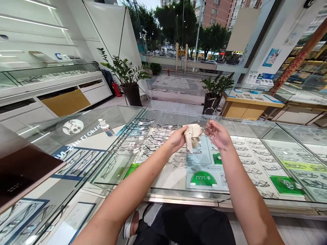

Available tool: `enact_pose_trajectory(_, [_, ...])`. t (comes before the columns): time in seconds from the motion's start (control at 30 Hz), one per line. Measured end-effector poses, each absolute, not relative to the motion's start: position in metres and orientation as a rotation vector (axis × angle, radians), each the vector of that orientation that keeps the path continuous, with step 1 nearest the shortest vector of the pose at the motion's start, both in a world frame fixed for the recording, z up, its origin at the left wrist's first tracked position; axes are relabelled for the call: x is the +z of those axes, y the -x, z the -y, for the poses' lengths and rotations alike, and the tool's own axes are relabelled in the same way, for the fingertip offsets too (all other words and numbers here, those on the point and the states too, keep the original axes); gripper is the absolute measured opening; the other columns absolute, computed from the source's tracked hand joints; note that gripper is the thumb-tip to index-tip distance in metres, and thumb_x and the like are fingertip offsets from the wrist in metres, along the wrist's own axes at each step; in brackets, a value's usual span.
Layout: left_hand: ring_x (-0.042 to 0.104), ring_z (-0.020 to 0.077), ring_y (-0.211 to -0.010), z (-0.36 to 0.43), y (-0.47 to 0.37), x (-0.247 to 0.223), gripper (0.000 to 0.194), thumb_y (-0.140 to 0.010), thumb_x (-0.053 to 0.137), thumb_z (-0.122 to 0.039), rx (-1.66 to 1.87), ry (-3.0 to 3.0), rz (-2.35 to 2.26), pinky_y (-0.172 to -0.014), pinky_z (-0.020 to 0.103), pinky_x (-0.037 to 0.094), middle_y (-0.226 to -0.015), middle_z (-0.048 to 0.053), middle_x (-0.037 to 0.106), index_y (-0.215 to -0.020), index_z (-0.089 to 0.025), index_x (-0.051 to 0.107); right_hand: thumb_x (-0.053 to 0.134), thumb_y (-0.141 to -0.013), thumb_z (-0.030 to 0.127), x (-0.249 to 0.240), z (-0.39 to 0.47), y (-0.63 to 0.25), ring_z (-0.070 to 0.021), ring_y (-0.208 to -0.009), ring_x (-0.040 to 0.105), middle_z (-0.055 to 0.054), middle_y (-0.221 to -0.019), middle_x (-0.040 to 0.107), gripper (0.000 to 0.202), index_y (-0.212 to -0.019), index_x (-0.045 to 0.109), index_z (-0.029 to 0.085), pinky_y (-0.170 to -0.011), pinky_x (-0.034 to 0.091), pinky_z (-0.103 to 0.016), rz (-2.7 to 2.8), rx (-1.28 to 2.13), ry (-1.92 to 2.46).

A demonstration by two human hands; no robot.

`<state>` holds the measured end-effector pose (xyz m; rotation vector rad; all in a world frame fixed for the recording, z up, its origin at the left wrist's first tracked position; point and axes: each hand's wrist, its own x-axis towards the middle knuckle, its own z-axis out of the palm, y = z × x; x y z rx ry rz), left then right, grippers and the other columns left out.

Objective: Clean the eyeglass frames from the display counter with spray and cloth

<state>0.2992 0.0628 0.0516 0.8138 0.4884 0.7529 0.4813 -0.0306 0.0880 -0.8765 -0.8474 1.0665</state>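
Left hand (178,139) clutches a beige cloth (193,134) beside the right hand (220,134), pinching thin-rimmed eyeglasses (209,112) (likely light, fragile; best held by the edges).

My cloth (193,133): cream. My trousers (189,223): black. Spray bottle (105,127): white, some blue on its label (109,131). Display card (192,169): pale blue; semicircle (203,180) on it green, white lettering (200,177). Display strip (308,164): yellow-green. Fire extinguisher (117,90): red.

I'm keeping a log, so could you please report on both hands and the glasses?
Left hand: gripping beige cloth. Right hand: holding thin-rimmed glasses above the display counter. Spray bottle well left, not in the way.
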Motion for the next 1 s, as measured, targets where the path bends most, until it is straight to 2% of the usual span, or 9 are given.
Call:
enact_pose_trajectory(0.13, [0.073, 0.0216, -0.09, -0.059, -0.297, 0.049, 0.011, -0.089, 0.068, -0.019, 0.658, -0.814, -0.474, -0.084, 0.033, 0.06, -0.096, 0.012, 0.078, -0.097, -0.012, 0.073, 0.084, -0.079, 0.051, 0.091, 0.032, -0.484, -0.0161, -0.063, 0.037, 0.003, -0.071, 0.038, 0.034, -0.085, 0.06, 0.028, -0.062, 0.039, -0.033, 0.838, 0.991, 0.844])
enact_pose_trajectory(0.3, [0.068, 0.0128, -0.075, -0.046, -0.3, 0.049, 0.034, -0.08, 0.083, -0.019, 0.546, -0.961, -0.453, -0.071, 0.024, 0.055, -0.09, 0.004, 0.074, -0.112, -0.015, 0.072, 0.085, -0.078, 0.047, 0.095, 0.035, -0.489, -0.0152, -0.063, 0.035, 0.004, -0.072, 0.035, 0.032, -0.088, 0.062, 0.028, -0.061, 0.039, -0.032, 0.805, 0.961, 0.777])
enact_pose_trajectory(0.5, [0.067, 0.0126, -0.078, -0.021, -0.354, 0.05, 0.036, -0.077, 0.091, -0.033, 0.524, -1.077, -0.427, -0.08, 0.029, 0.059, -0.09, 0.003, 0.072, -0.103, -0.018, 0.07, 0.088, -0.072, 0.053, 0.107, 0.043, -0.488, -0.016, -0.064, 0.036, 0.003, -0.072, 0.039, 0.038, -0.089, 0.063, 0.029, -0.06, 0.039, -0.032, 0.798, 0.856, 0.796])
enact_pose_trajectory(0.67, [0.069, 0.0191, -0.087, -0.01, -0.404, 0.056, 0.04, -0.087, 0.08, -0.054, 0.483, -1.13, -0.339, -0.092, 0.04, 0.056, -0.095, 0.008, 0.073, -0.096, -0.017, 0.07, 0.089, -0.07, 0.057, 0.115, 0.053, -0.494, -0.016, -0.064, 0.035, 0.002, -0.073, 0.042, 0.042, -0.087, 0.062, 0.03, -0.062, 0.043, -0.033, 0.78, 0.713, 0.813])
enact_pose_trajectory(0.73, [0.068, 0.0222, -0.094, -0.011, -0.405, 0.058, 0.034, -0.09, 0.075, -0.051, 0.519, -1.306, -0.392, -0.095, 0.04, 0.052, -0.099, 0.01, 0.074, -0.095, -0.018, 0.073, 0.087, -0.073, 0.057, 0.116, 0.055, -0.499, -0.0158, -0.063, 0.037, 0.002, -0.074, 0.045, 0.04, -0.088, 0.062, 0.03, -0.064, 0.044, -0.034, 0.762, 0.652, 0.816])
enact_pose_trajectory(0.83, [0.064, 0.0234, -0.097, -0.013, -0.379, 0.063, 0.024, -0.094, 0.069, -0.044, 0.827, -1.703, -0.489, -0.094, 0.036, 0.047, -0.102, 0.008, 0.074, -0.095, -0.021, 0.075, 0.088, -0.073, 0.056, 0.113, 0.053, -0.504, -0.0145, -0.062, 0.04, 0.004, -0.073, 0.046, 0.039, -0.089, 0.063, 0.03, -0.065, 0.044, -0.034, 0.713, 0.635, 0.781])
enact_pose_trajectory(0.9, [0.058, 0.0216, -0.082, -0.014, -0.35, 0.066, 0.028, -0.098, 0.063, -0.045, 1.012, -1.939, -0.503, -0.083, 0.033, 0.043, -0.088, 0.006, 0.07, -0.087, -0.022, 0.074, 0.09, -0.072, 0.056, 0.109, 0.049, -0.505, -0.0136, -0.061, 0.039, 0.005, -0.069, 0.043, 0.041, -0.089, 0.065, 0.029, -0.061, 0.042, -0.032, 0.668, 0.64, 0.775])
enact_pose_trajectory(0.97, [0.046, 0.0183, -0.064, -0.013, -0.322, 0.069, 0.037, -0.099, 0.063, -0.046, 1.027, -2.128, -0.467, -0.074, 0.032, 0.037, -0.065, 0.003, 0.057, -0.071, -0.023, 0.067, 0.09, -0.071, 0.056, 0.105, 0.045, -0.503, -0.0128, -0.059, 0.037, 0.006, -0.067, 0.04, 0.041, -0.092, 0.066, 0.029, -0.058, 0.04, -0.031, 0.627, 0.644, 0.788])
enact_pose_trajectory(1.0, [0.044, 0.0179, -0.062, -0.012, -0.311, 0.07, 0.037, -0.098, 0.065, -0.046, 1.034, -2.2, -0.449, -0.072, 0.032, 0.036, -0.063, 0.002, 0.054, -0.07, -0.023, 0.068, 0.09, -0.072, 0.057, 0.103, 0.043, -0.502, -0.0128, -0.058, 0.036, 0.006, -0.066, 0.039, 0.041, -0.093, 0.066, 0.03, -0.057, 0.038, -0.031, 0.617, 0.647, 0.8])
